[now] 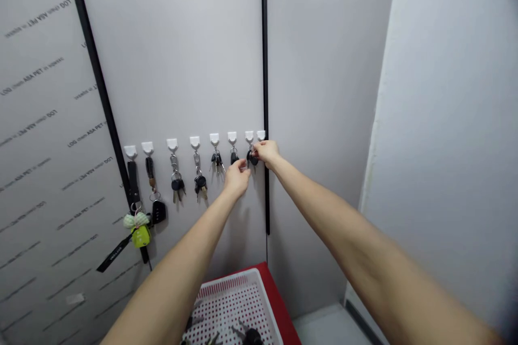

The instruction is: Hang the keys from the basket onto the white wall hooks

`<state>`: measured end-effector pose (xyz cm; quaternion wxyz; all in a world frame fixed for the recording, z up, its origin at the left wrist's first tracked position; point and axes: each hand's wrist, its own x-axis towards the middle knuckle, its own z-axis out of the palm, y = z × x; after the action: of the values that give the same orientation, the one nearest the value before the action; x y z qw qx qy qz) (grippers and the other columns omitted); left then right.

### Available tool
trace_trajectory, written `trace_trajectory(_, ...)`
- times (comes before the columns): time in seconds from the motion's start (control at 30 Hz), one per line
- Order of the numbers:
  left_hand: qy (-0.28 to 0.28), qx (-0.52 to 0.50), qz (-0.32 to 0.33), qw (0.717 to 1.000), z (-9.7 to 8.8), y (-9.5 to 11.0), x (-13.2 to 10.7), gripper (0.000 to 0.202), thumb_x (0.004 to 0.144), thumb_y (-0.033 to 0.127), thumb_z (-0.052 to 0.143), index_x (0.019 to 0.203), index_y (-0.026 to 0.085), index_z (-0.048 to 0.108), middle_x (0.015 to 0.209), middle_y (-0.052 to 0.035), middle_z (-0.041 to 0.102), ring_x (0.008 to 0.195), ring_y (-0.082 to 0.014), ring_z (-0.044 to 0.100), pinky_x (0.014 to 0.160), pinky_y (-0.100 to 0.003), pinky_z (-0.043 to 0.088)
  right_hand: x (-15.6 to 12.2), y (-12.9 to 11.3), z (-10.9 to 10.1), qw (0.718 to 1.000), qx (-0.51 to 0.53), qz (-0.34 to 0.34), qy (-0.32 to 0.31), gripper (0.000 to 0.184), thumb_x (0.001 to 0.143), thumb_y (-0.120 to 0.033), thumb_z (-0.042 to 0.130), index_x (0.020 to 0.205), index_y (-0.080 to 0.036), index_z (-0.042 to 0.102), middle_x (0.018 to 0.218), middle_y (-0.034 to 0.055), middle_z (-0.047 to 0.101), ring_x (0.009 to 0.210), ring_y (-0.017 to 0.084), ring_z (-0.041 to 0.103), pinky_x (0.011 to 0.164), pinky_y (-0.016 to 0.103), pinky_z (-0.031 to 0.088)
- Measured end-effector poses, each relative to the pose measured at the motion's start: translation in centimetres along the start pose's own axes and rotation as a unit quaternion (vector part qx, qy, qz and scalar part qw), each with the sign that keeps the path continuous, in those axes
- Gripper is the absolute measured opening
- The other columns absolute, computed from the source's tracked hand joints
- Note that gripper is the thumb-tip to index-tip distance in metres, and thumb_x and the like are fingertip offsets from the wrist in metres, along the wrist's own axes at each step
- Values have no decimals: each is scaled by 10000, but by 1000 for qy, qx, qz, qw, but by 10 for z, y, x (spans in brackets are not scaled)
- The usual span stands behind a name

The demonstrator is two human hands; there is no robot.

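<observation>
A row of white hooks (214, 138) runs across a pale cabinet door, and bunches of keys hang from them. My right hand (267, 153) is at the right end of the row, its fingertips pinched on a bunch of black-headed keys (251, 158) below the second hook from the right. My left hand (237, 179) is just below and left of it, fingers loosely curled and slightly apart, with nothing visible in them. Behind its fingertips hangs another black-headed key bunch (233, 157), partly hidden. The rightmost hook (261, 135) is close above my right hand.
More keys (177, 185) hang to the left, including a car key (158, 211) and a yellow-green key case (141, 236). Below, a white perforated basket (265, 302) holding keys (251, 336) rests on a red surface (279, 302). A black door handle strip (265, 64) runs vertically.
</observation>
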<state>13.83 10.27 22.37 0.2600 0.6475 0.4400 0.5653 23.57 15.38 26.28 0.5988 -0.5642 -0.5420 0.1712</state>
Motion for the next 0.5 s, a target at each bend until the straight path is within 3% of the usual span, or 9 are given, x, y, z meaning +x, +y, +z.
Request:
trace_trajectory(0.17, -18, 18, -39, 999, -7, -27, -26, 343, 592, 86, 484, 935, 100, 495, 911, -97, 553, 775, -129, 514, 723, -259, 388, -3, 6, -5, 998, -52, -22, 31, 185, 597, -169, 441, 726, -124, 566, 633, 32, 591, 627, 106, 542, 599, 206, 402)
trace_trajectory(0.3, -51, 41, -63, 996, -14, -66, -68, 329, 608, 97, 458, 935, 102, 497, 908, -89, 556, 781, -122, 507, 747, -264, 376, -40, 27, -15, 985, -112, -118, 54, 281, 601, -166, 433, 861, -135, 538, 835, 43, 572, 724, 101, 516, 694, 224, 375)
trace_trajectory(0.33, -65, 48, -71, 994, -16, -79, -83, 332, 614, 101, 447, 943, 101, 491, 915, -89, 554, 787, -122, 504, 753, -266, 372, -57, 39, -15, 980, -131, -145, 21, 288, 603, -155, 429, 870, -132, 535, 847, 45, 568, 721, 98, 512, 695, 222, 372)
trace_trajectory(0.4, -100, 61, -95, 989, -18, -105, -118, 330, 626, 115, 427, 950, 99, 486, 930, -89, 549, 806, -124, 498, 764, -265, 365, -101, 69, -15, 961, -174, -180, -119, 277, 599, -122, 426, 846, -126, 550, 821, 46, 576, 702, 95, 511, 676, 212, 375)
trace_trajectory(0.43, -123, 68, -107, 984, -20, -117, -136, 322, 630, 120, 418, 944, 99, 491, 930, -87, 550, 814, -124, 497, 766, -262, 362, -125, 86, -14, 938, -194, -190, -214, 263, 593, -104, 426, 817, -124, 564, 794, 46, 584, 697, 96, 512, 664, 206, 375)
trace_trajectory(0.5, -178, 86, -133, 971, -23, -139, -169, 300, 627, 120, 412, 908, 104, 515, 914, -81, 560, 818, -127, 498, 767, -258, 360, -173, 118, -14, 865, -223, -203, -402, 232, 590, -103, 434, 763, -134, 586, 750, 42, 596, 684, 102, 517, 638, 201, 375)
